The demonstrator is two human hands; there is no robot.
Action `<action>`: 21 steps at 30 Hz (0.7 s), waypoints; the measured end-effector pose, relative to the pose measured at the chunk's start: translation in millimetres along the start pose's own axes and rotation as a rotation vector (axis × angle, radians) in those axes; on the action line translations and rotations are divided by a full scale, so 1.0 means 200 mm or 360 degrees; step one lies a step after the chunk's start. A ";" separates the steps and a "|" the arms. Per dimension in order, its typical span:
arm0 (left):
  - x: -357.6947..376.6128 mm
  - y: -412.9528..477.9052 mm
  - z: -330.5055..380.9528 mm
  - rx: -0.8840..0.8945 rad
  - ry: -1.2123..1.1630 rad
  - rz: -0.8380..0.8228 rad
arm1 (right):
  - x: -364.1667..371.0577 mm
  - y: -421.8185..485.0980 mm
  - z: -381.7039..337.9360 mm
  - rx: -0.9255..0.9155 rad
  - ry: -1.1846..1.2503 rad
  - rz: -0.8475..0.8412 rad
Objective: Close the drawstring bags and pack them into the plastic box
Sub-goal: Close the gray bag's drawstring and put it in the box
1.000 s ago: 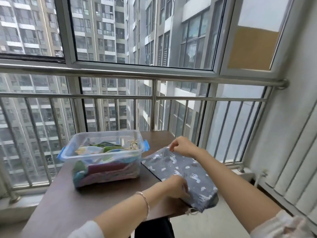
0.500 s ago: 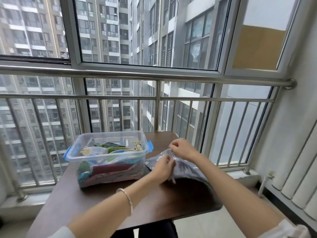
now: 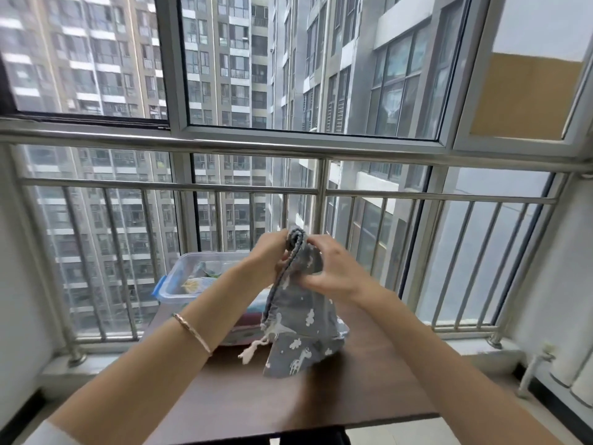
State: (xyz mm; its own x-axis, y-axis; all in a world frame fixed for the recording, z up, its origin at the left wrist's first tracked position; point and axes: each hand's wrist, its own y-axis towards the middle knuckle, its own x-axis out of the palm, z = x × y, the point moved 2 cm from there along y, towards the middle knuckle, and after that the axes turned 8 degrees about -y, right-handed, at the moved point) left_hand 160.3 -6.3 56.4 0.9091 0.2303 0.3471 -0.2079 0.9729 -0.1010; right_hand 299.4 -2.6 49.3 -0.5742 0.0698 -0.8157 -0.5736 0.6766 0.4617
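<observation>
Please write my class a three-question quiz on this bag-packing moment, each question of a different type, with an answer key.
1. True or false: the grey drawstring bag lies flat on the table.
2. Which wrist bears the bracelet? A left, B right, C neither.
3. Fill in: the bag's cord is ____ in colour.
Key: 1 false, the left hand and right hand hold it up, hanging down. 2 A. 3 white.

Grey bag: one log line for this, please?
grey drawstring bag: held up | left hand: grips it | right hand: grips it | plastic box: open
</observation>
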 end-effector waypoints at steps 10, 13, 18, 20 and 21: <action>-0.17 -0.07 0.17 0.0331 0.0337 0.0048 | -0.02 0.10 -0.22 0.0180 0.0146 0.0040; -0.30 -0.06 0.21 0.0427 0.0683 0.0135 | -0.10 0.14 -0.12 0.0372 -0.0121 0.0011; -0.43 -0.07 0.18 0.0393 0.1022 0.0189 | -0.16 0.18 -0.01 0.0540 -0.0450 -0.0464; -0.43 -0.09 0.15 0.0551 0.1042 0.0177 | -0.13 0.21 -0.02 0.0504 -0.0459 -0.0439; -0.41 -0.11 0.14 0.0701 0.1161 0.0179 | -0.12 0.23 -0.04 0.0444 -0.0470 -0.0370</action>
State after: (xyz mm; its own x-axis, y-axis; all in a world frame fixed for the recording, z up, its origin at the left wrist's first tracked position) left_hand 79.6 -45.7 56.0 0.8481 0.4024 -0.3447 -0.2944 0.8988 0.3249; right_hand 281.9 22.0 92.1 -0.2350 0.0714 -0.9694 -0.4650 0.8675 0.1766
